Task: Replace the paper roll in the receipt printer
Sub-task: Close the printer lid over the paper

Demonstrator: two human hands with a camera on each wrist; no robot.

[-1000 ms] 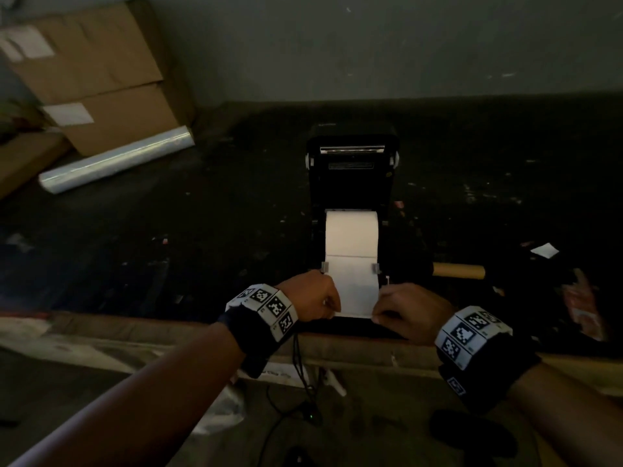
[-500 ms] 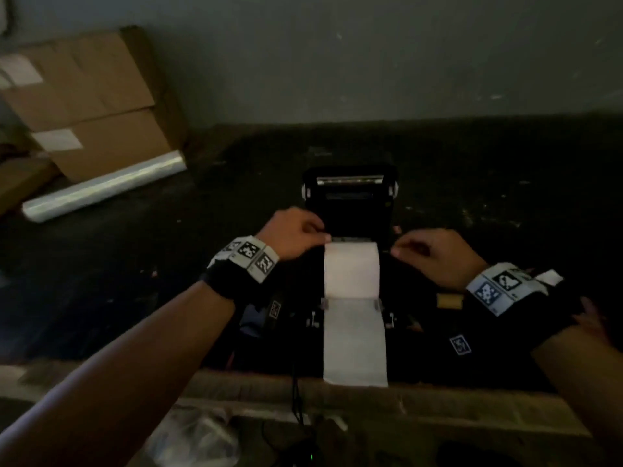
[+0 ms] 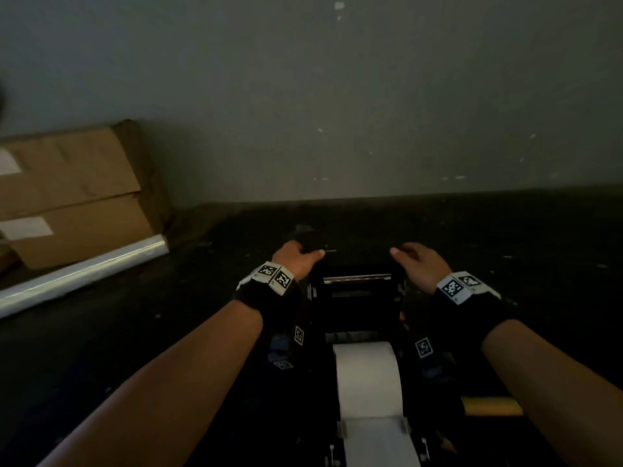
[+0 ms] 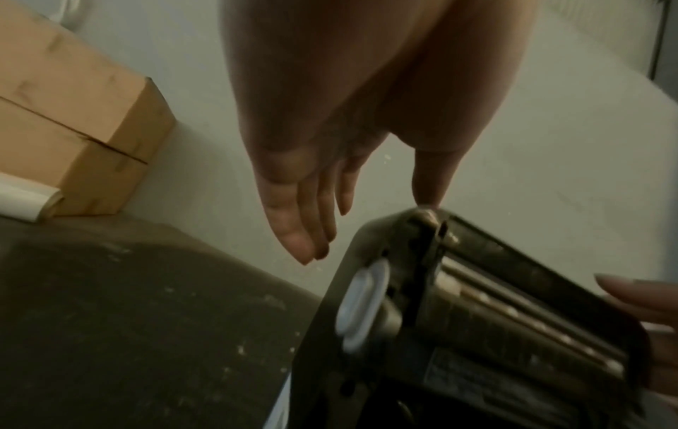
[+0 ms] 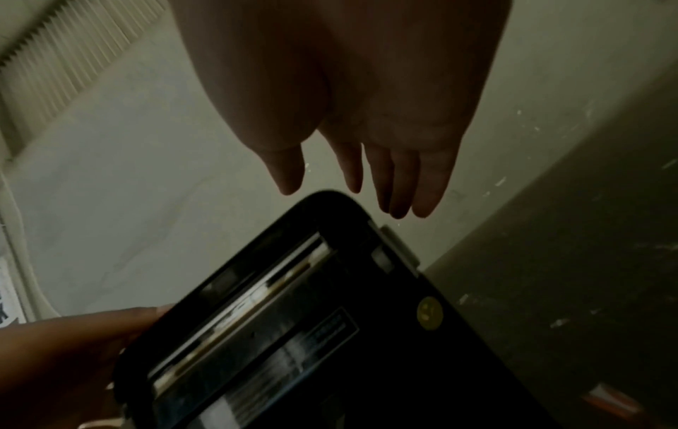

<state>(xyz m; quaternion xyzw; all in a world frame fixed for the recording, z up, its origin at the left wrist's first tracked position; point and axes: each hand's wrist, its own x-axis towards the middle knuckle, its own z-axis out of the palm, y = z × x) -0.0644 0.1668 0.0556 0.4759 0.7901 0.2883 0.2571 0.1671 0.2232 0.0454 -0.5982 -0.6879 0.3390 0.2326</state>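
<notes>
My left hand [image 3: 296, 261] and right hand [image 3: 419, 264], fingers loosely straight, touch the raised lid's [image 3: 357, 284] top corners on the black receipt printer [image 3: 357, 318]; white paper roll [image 3: 367, 379] sits inside. Label print [image 5: 330, 331] blurred, unreadable.

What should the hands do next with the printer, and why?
Probably swing the printer's open lid down to shut it. The new paper roll already sits in the bay with its strip drawn out the front, and the left hand and right hand are both at the lid's top corners with straight fingers.
</notes>
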